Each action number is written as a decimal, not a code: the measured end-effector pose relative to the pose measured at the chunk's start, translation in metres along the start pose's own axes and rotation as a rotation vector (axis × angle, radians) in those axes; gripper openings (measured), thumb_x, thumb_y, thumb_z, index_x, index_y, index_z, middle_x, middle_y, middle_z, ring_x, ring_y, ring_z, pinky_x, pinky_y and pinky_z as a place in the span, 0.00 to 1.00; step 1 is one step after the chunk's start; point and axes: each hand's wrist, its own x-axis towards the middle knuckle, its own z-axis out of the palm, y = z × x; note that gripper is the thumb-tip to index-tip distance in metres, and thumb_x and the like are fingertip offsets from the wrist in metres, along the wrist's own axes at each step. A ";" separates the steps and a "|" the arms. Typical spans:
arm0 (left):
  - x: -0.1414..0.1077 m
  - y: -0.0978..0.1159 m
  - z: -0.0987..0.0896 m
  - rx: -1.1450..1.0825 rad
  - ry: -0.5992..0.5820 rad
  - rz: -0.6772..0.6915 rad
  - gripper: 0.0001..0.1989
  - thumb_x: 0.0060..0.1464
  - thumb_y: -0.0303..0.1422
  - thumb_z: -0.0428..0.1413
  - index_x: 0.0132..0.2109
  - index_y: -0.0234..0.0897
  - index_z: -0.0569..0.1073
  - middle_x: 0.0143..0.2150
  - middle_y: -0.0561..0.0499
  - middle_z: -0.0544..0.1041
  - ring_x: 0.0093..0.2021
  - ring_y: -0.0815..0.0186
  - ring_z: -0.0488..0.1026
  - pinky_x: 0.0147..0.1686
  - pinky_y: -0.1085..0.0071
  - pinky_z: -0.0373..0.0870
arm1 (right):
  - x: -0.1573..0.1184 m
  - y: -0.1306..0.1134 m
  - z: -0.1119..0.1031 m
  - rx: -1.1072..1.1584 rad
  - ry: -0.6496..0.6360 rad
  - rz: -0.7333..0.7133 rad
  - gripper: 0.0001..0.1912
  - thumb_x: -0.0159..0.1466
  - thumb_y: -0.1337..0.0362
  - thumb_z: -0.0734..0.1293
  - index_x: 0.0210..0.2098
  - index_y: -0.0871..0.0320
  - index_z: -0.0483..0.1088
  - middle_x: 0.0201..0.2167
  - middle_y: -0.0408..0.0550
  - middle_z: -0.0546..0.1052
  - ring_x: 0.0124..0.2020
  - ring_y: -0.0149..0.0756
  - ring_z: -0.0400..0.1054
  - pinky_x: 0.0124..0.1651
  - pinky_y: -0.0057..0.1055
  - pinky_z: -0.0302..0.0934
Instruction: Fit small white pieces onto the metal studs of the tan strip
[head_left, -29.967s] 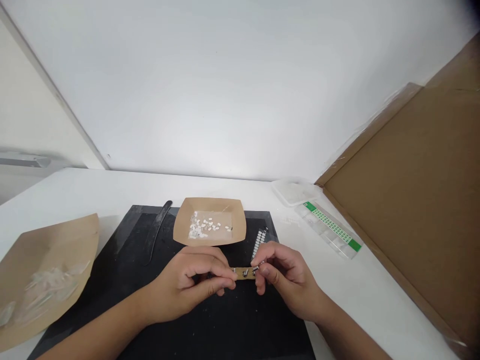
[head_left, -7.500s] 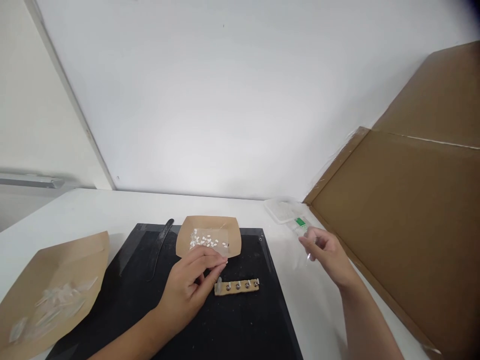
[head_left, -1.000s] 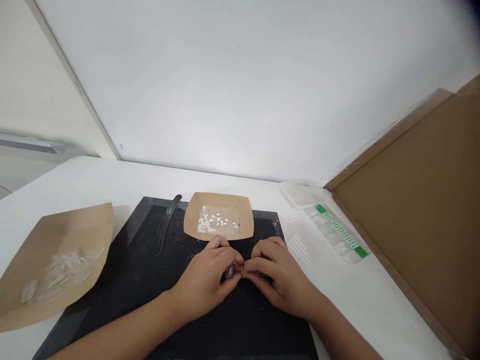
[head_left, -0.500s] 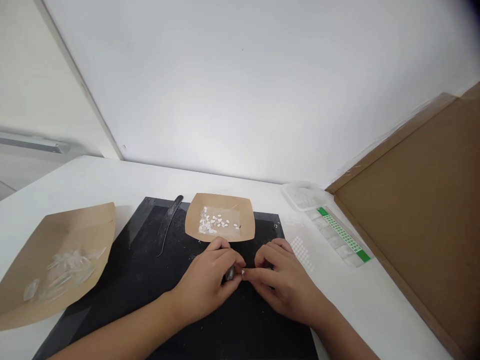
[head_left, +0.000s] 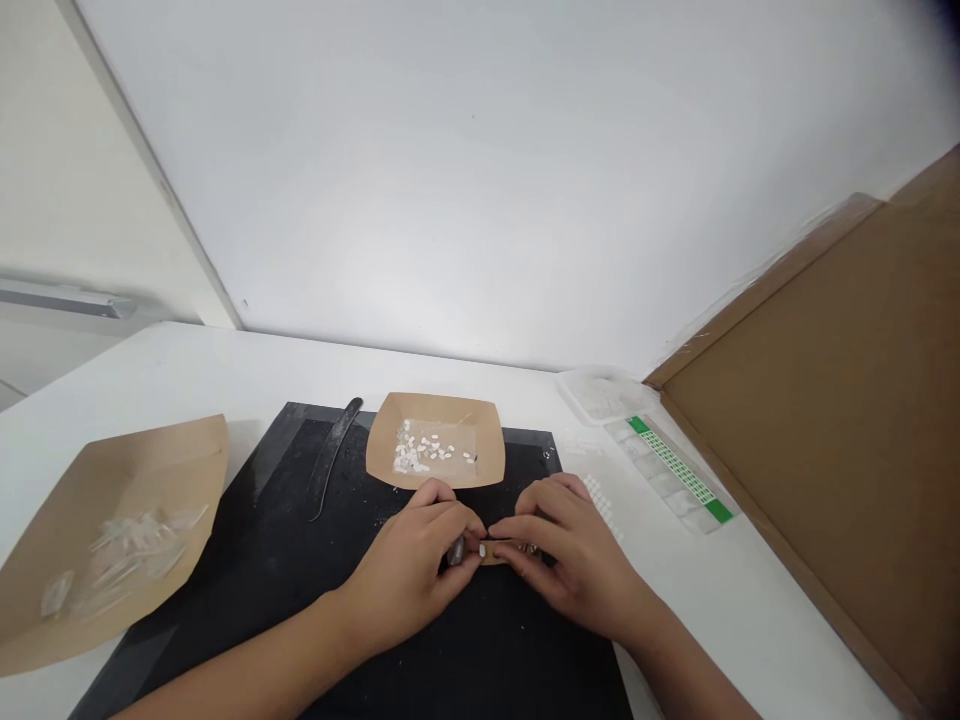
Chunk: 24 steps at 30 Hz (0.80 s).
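Observation:
Both hands meet over the black mat (head_left: 285, 560), just in front of a small cardboard tray (head_left: 381, 450) that holds white oval pieces (head_left: 409, 458). My left hand (head_left: 420, 555) is closed around a dark grey object (head_left: 456, 549), mostly hidden by the fingers. Between the hands lies a narrow brown strip (head_left: 491, 552) with a small white piece on its left end. My right hand (head_left: 574, 560) pinches this strip; its right part is covered by the fingers. The left fingertips touch or nearly touch the strip's left end.
A large cardboard tray (head_left: 214, 450) with clear plastic pieces is at the left. A dark curved file (head_left: 334, 455) lies on the mat. To the right are a clear container (head_left: 604, 395), a green-and-white labelled case (head_left: 679, 475), a sheet of white dots (head_left: 600, 500) and brown cardboard (head_left: 825, 420).
The right thumb and fingers have shifted slightly, and more of the brown strip with its white piece now shows between the hands. The whole view has moved a little.

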 end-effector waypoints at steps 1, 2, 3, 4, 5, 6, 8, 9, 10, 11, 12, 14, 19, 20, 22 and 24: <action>0.000 0.000 0.000 0.006 0.000 0.004 0.08 0.62 0.22 0.59 0.44 0.40 0.74 0.40 0.50 0.80 0.49 0.57 0.69 0.44 0.65 0.72 | -0.001 0.006 -0.003 -0.012 0.041 0.014 0.03 0.74 0.63 0.70 0.45 0.51 0.78 0.35 0.43 0.77 0.37 0.37 0.71 0.47 0.41 0.57; 0.000 0.000 0.000 0.012 0.000 0.006 0.08 0.62 0.22 0.59 0.44 0.40 0.74 0.41 0.50 0.80 0.49 0.57 0.69 0.44 0.64 0.72 | -0.003 0.013 -0.006 -0.025 0.067 0.036 0.04 0.75 0.62 0.70 0.42 0.51 0.77 0.34 0.43 0.78 0.37 0.37 0.72 0.48 0.40 0.57; 0.000 0.000 0.000 0.019 -0.001 0.007 0.09 0.61 0.21 0.59 0.44 0.40 0.74 0.41 0.50 0.80 0.49 0.56 0.69 0.44 0.64 0.72 | -0.005 0.021 -0.011 -0.041 0.085 0.066 0.05 0.75 0.62 0.70 0.40 0.52 0.77 0.34 0.42 0.80 0.36 0.37 0.74 0.48 0.40 0.58; 0.000 0.000 0.000 0.027 -0.002 0.008 0.09 0.61 0.21 0.59 0.44 0.40 0.74 0.41 0.50 0.80 0.49 0.56 0.69 0.44 0.64 0.72 | -0.007 0.029 -0.017 -0.063 0.097 0.108 0.07 0.76 0.60 0.69 0.40 0.52 0.76 0.33 0.42 0.81 0.35 0.37 0.74 0.47 0.39 0.59; 0.000 0.000 0.000 0.035 -0.003 0.011 0.09 0.61 0.21 0.59 0.44 0.40 0.74 0.41 0.49 0.80 0.49 0.56 0.69 0.44 0.65 0.72 | -0.010 0.037 -0.024 -0.089 0.093 0.168 0.09 0.76 0.59 0.67 0.39 0.52 0.76 0.32 0.42 0.82 0.34 0.38 0.74 0.45 0.39 0.61; 0.000 0.000 0.000 0.042 -0.002 0.014 0.09 0.61 0.21 0.59 0.44 0.40 0.74 0.40 0.49 0.80 0.49 0.56 0.69 0.43 0.65 0.72 | -0.014 0.045 -0.031 -0.120 0.094 0.243 0.12 0.77 0.57 0.66 0.37 0.52 0.76 0.30 0.43 0.81 0.33 0.39 0.74 0.42 0.38 0.61; 0.000 0.000 -0.001 0.052 -0.002 0.026 0.09 0.62 0.21 0.58 0.44 0.40 0.74 0.40 0.49 0.80 0.49 0.56 0.68 0.43 0.64 0.72 | -0.022 0.058 -0.045 -0.180 0.069 0.401 0.15 0.77 0.56 0.63 0.37 0.52 0.77 0.30 0.44 0.81 0.33 0.42 0.75 0.39 0.37 0.63; 0.000 0.001 -0.001 0.054 -0.003 0.035 0.08 0.62 0.21 0.58 0.44 0.40 0.74 0.39 0.49 0.80 0.49 0.56 0.68 0.43 0.64 0.72 | -0.026 0.064 -0.051 -0.198 0.046 0.466 0.15 0.77 0.57 0.62 0.39 0.51 0.78 0.31 0.44 0.82 0.34 0.43 0.77 0.39 0.38 0.64; 0.000 0.001 -0.002 0.054 -0.007 0.045 0.08 0.62 0.21 0.57 0.44 0.40 0.74 0.40 0.50 0.80 0.48 0.56 0.68 0.44 0.64 0.72 | -0.030 0.069 -0.056 -0.214 0.002 0.525 0.16 0.77 0.59 0.60 0.40 0.51 0.79 0.33 0.45 0.83 0.35 0.44 0.77 0.39 0.38 0.65; 0.001 0.002 -0.002 0.052 -0.013 0.056 0.08 0.63 0.21 0.57 0.44 0.40 0.74 0.40 0.50 0.80 0.48 0.56 0.68 0.44 0.63 0.72 | -0.033 0.073 -0.060 -0.226 -0.044 0.583 0.17 0.76 0.60 0.59 0.41 0.51 0.80 0.34 0.46 0.84 0.36 0.45 0.78 0.38 0.39 0.66; 0.001 0.002 -0.003 0.050 -0.020 0.067 0.08 0.63 0.22 0.57 0.44 0.40 0.74 0.40 0.50 0.80 0.48 0.56 0.68 0.45 0.63 0.72 | -0.036 0.076 -0.063 -0.226 -0.078 0.628 0.18 0.76 0.62 0.58 0.44 0.51 0.80 0.36 0.46 0.84 0.38 0.46 0.79 0.39 0.40 0.67; 0.001 0.003 -0.004 0.048 -0.030 0.084 0.07 0.64 0.22 0.57 0.44 0.39 0.74 0.41 0.49 0.79 0.47 0.57 0.68 0.45 0.63 0.72 | -0.041 0.081 -0.066 -0.205 -0.121 0.684 0.20 0.75 0.63 0.56 0.49 0.50 0.80 0.40 0.47 0.85 0.43 0.48 0.79 0.43 0.42 0.69; 0.001 0.002 -0.004 0.063 -0.031 0.100 0.07 0.64 0.22 0.58 0.44 0.39 0.74 0.42 0.49 0.79 0.48 0.56 0.68 0.45 0.62 0.72 | -0.049 0.091 -0.067 -0.159 -0.181 0.719 0.14 0.72 0.55 0.65 0.45 0.49 0.83 0.47 0.48 0.85 0.47 0.48 0.78 0.47 0.40 0.69; 0.001 0.002 -0.003 0.068 -0.030 0.102 0.07 0.64 0.22 0.58 0.45 0.39 0.74 0.42 0.48 0.79 0.48 0.56 0.68 0.45 0.62 0.72 | -0.050 0.093 -0.068 -0.165 -0.186 0.738 0.12 0.70 0.54 0.67 0.42 0.49 0.83 0.46 0.48 0.85 0.46 0.48 0.78 0.45 0.39 0.69; 0.001 0.001 -0.003 0.077 -0.024 0.104 0.07 0.64 0.23 0.58 0.45 0.40 0.73 0.42 0.49 0.79 0.48 0.56 0.68 0.45 0.62 0.72 | -0.053 0.097 -0.070 -0.182 -0.186 0.782 0.12 0.69 0.54 0.68 0.40 0.50 0.82 0.44 0.49 0.85 0.44 0.48 0.78 0.43 0.38 0.68; 0.000 0.002 -0.003 0.086 -0.023 0.098 0.07 0.64 0.23 0.58 0.45 0.40 0.73 0.42 0.49 0.79 0.49 0.56 0.68 0.45 0.62 0.72 | -0.055 0.099 -0.072 -0.199 -0.185 0.820 0.12 0.68 0.54 0.68 0.39 0.51 0.82 0.43 0.50 0.85 0.44 0.48 0.79 0.41 0.38 0.68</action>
